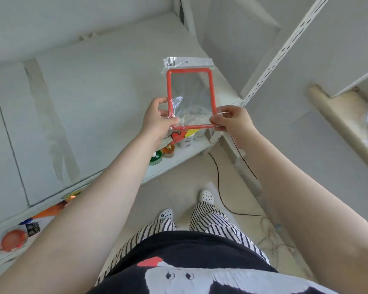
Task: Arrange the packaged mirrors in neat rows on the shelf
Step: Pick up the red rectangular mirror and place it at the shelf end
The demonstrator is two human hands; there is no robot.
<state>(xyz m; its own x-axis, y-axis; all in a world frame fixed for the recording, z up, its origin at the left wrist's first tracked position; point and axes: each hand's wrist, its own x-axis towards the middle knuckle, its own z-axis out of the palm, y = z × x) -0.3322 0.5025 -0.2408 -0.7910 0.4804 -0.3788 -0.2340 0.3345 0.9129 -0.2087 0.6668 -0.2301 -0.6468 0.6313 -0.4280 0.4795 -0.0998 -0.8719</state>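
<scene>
While I am looking down past my arms, this is how things are lying, biggest first.

Shelf (pixel 106 81): it is stretching white and broad across the left and middle of my view, and its top surface is lying just beyond my hands.

Lower shelf (pixel 179 158): it is showing under the front edge of the top one, and it is carrying small goods.

Floor (pixel 179 187): pale tiles are lying under my feet, and a thin dark cable (pixel 218 187) is trailing across them.

Upright rail (pixel 285 52): a white slotted strip is running slantwise at the right of the shelf.

Mirror (pixel 190 96): it is sitting in a clear plastic bag, red-framed and rectangular, and I am holding it in the air over the right end of the shelf, its barcode end pointing away from me.

Left hand (pixel 157 120): it is gripping the mirror's near left corner, fingers curled round the frame and bag.

Right hand (pixel 232 120): it is pinching the near right corner, fingertips closed on the bag's edge.

Bottles (pixel 168 150): a green one and an orange one are standing side by side on the lower shelf, partly hidden by my left wrist.

White tub (pixel 186 143): it is standing just right of the bottles, below the mirror.
</scene>
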